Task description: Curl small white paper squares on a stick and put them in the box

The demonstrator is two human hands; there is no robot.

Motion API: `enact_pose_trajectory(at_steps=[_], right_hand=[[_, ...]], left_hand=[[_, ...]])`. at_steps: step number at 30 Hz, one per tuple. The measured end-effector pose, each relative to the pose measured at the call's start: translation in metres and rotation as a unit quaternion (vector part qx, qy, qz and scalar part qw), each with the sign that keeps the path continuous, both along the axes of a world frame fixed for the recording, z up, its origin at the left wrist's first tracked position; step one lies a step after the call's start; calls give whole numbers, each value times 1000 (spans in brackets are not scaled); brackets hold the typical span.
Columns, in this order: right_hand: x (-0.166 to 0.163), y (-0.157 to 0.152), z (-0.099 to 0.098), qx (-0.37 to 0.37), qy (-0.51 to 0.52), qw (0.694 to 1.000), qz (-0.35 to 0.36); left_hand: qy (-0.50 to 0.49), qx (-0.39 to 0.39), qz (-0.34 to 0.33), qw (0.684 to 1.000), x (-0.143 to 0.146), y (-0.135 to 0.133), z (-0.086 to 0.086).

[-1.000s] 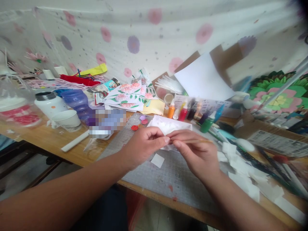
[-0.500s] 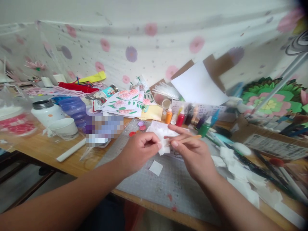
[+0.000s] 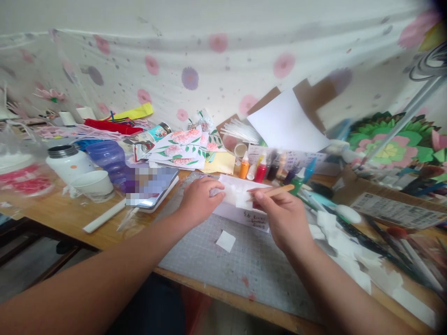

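My right hand [image 3: 284, 214] pinches a flat wooden craft stick [image 3: 279, 190] between thumb and fingers. By the stick's lower end is a small white paper square [image 3: 243, 200]; whether the two touch, I cannot tell. My left hand [image 3: 202, 197] is at the left side of these white pieces, thumb and fingers apart, with nothing visible in its grasp. Below both hands lies a white sheet with handwriting [image 3: 256, 219], several white pieces on it. Another white square [image 3: 226, 240] lies alone on the grey cutting mat [image 3: 206, 270].
Small paint bottles [image 3: 260, 172] stand behind my right hand. To the left are a phone [image 3: 164, 184], a paper cup [image 3: 93, 186] and a white jar [image 3: 68, 163]. White paper scraps [image 3: 349, 251], brushes and a cardboard box [image 3: 391, 202] fill the right side.
My left hand has drawn away to the left and its fingers have parted. My right hand has shifted slightly right and closed more around the craft stick. More handwriting shows.
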State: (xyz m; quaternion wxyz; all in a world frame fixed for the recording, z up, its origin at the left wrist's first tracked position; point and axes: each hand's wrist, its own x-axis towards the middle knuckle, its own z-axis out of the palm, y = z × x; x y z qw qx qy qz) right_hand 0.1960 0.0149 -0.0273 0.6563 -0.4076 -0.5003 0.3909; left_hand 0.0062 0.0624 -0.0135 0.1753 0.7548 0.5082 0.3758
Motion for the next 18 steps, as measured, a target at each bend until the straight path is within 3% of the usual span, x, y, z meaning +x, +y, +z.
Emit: enact_pose_trajectory(at_steps=[2,4,8,12,18], right_hand=[[-1,-1,0,-7,23,999,22],[-2,-3,-1,-3,36,998,41],[-3,-6,0,21,59,995,77],[-3,-10,5,58,87,990,96],[-2,-13,10,139,84,981,104]], left_hand=[[-15,12,-16,1000,1,-7,2],[-72,-7,-77,994,4,-17,5],[-174,-145,-186,956,12,-34,11],[-245,-205,-204,926,18,-39,13],[-373,-293,-215,854,17,-40,13]])
